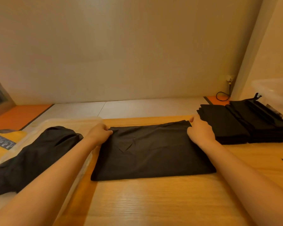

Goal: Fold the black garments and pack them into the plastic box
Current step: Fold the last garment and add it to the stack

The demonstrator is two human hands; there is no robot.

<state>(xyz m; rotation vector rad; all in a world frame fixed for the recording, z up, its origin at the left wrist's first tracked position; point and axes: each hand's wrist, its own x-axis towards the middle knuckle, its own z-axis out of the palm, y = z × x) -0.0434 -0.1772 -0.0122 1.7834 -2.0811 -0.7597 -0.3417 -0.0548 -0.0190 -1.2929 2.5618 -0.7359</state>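
- Lying flat on the table (153,203), between the plastic box (78,121) at the left and a stack of folded black cloth (245,126) at the right, the black garment (153,155) is seen partly folded.
- Its far corners are pinched, one by the left hand (99,134), one by the right hand (200,132); the fingers (108,130) are curled onto the cloth.
- The fabric is judged light, soft and limp; it is best taken at corners or edges, so that layers are not shifted.
- Part of the box is hidden by the left arm; the dark bundle (36,159) inside cannot be made out piece by piece.
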